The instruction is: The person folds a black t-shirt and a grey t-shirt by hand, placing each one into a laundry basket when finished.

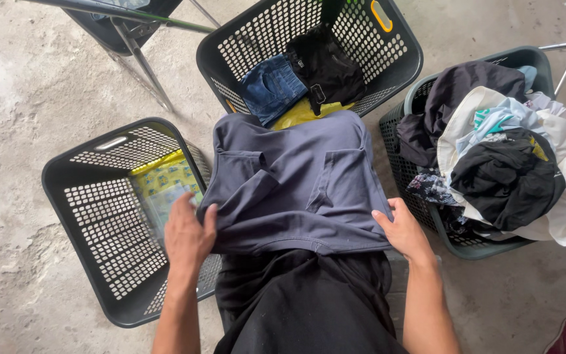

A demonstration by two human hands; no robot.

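- We see a slate-blue, soft-knit folded garment point(296, 183) spread flat across our black-clad lap point(309, 301) — its long axis running left to right, between both hands.
- Our left hand point(188, 236) pinches the near-left edge, fingers closed on the cloth; our right hand point(404, 229) grips the near-right corner, equally close.
- Around it: a dark perforated plastic basket point(93, 216) at left holding yellow printed fabric, another point(388, 46) ahead with folded denim — and a green basket point(466, 246) at right, heaped with unsorted clothes.
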